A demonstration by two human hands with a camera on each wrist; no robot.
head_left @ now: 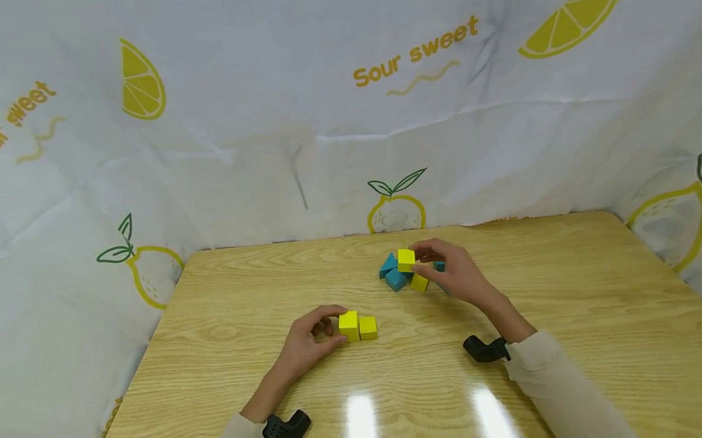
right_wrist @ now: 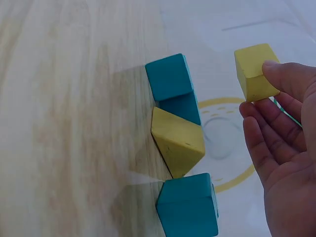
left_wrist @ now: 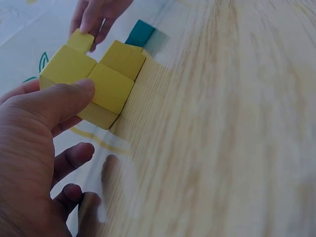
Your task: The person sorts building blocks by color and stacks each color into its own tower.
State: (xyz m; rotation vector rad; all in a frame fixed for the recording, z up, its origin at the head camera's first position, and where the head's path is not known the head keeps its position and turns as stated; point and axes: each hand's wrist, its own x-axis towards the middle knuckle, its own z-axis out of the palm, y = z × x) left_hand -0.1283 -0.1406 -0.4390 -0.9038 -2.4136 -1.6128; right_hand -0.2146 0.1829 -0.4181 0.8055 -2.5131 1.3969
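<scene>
Left hand [head_left: 303,340] is pinching the yellow stack [head_left: 348,327] on the worktop [head_left: 242,282], probably steadying it; right hand [head_left: 459,274] is pinching a yellow cube [head_left: 406,260] aloft, fingers half-curled, seemingly so it's clearing the blue blocks [head_left: 395,280].

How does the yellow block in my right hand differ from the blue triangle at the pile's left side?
The yellow block looks cube-shaped; the blue triangle looks wedge-shaped. The yellow block is held up by your right hand; the blue triangle lies on the table. Both are plain, single-coloured blocks.
</scene>
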